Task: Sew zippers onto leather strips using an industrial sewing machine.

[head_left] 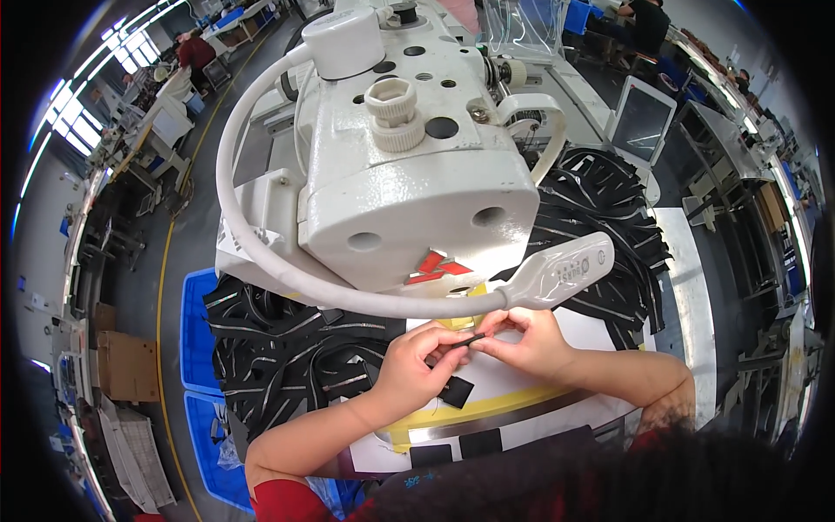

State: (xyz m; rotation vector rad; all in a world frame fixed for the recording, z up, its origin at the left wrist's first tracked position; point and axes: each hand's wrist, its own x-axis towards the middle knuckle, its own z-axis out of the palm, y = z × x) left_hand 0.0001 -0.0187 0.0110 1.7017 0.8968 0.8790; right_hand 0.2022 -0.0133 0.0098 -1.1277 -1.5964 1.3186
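L hand (416, 364) & R hand (527, 342) both pinch short, narrow black fabric strip (470, 340); may slip or twist, b/c v. little surface to grip.

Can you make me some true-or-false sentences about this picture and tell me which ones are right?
1. The left hand and right hand both hold a small black strip. True.
2. Black zipper strips lie on both sides of the big machine. True.
3. The machine is green. False: it is mostly white.
4. The bins beside the left-hand zipper strips are yellow. False: they are blue.
5. Both hands wear gloves. False: they are bare.
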